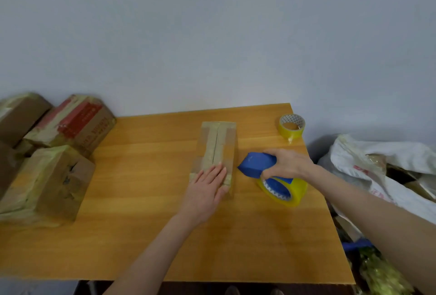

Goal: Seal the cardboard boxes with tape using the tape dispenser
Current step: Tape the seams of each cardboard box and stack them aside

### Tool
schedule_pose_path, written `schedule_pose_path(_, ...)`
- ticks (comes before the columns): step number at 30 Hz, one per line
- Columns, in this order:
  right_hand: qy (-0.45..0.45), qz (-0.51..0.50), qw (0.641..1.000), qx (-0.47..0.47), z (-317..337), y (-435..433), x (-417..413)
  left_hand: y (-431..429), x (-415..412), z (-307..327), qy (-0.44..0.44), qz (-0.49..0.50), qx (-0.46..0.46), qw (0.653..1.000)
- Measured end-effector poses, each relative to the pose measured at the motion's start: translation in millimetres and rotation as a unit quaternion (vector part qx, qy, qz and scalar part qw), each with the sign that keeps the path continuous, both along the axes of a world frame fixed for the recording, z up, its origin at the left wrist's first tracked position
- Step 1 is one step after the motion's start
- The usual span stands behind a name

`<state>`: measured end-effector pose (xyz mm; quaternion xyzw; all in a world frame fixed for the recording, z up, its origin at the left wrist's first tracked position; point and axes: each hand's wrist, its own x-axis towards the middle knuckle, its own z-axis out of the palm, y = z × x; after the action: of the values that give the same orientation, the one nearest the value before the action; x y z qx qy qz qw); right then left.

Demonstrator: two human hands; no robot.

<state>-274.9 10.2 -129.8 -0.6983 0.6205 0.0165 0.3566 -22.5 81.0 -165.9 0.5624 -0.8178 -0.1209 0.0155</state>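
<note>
**Flat palm on the box, dispenser gripped beside it**

Head view: a smooth counter (141,235) of orange-yellow wood grain stands against a plain pale wall (212,23). Near its middle lies one long, narrow cardboard box (218,143), its brown top crossed by dull, yellowish strips of tape that run along the centre seam and over both ends.

The left hand (205,188) lies flat on the near end of this box, fingers straight and close together, palm down on the taped seam. Just to the right of the box, the right hand (287,163) has its fingers curled round the blue plastic tape dispenser (257,162), whose wedge-shaped nose points toward the box. A loaded roll (295,193) of glossy, yellow-tinted clear tape hangs under the hand and touches the counter.

One spare roll (292,127) of the same yellow tape, with a printed cardboard core, lies on its flat side near the far right corner.

At the left edge three taped boxes (47,183) are plainly seen, piled together and wrapped in wrinkled yellowish tape; one bears a red label. Off the counter's right side slumps a crumpled white sack (377,157).
</note>
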Motion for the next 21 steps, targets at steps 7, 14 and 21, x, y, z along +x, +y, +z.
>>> schedule_pose_path(7, -0.268, -0.345, 0.898, 0.048, -36.2, 5.2, -17.4, -22.1, 7.8, 14.8, 0.133, 0.172, -0.067, 0.974)
schedule_pose_path(14, -0.326, -0.464, 0.812, 0.14, -77.6, 8.7, -33.1, -24.8, 13.6, 12.4, 0.24, 0.269, 0.035, 0.932)
schedule_pose_path(21, -0.169, -0.402, 0.899, 0.039, -80.9, 5.9, -41.6, -19.8, 13.7, 13.5, 0.305, 0.336, 0.073, 0.888)
